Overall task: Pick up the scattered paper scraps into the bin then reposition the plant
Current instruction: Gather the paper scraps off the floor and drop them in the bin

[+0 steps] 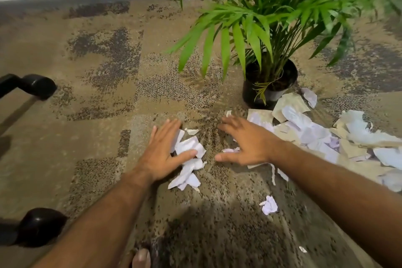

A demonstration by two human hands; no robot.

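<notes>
While paper scraps (188,160) lie on the carpet (97,104), left hand (162,154) presses flat on them, fingers straight; right hand (248,140) spread beside larger pile (322,135); plant (269,35) upright in black pot (268,85)

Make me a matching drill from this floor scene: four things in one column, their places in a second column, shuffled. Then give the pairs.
Things:
1. left hand
2. right hand
3. black pot
4. lone crumpled scrap

Places:
A. stands on the carpet behind the big heap of paper, holding the green plant
B. lies by itself on the carpet, nearer the camera than both hands
C. flat, fingers straight, at the left edge of the big heap of paper
D. rests on the small cluster of white scraps, thumb over them

Pairs: 1-D, 2-C, 3-A, 4-B
</notes>
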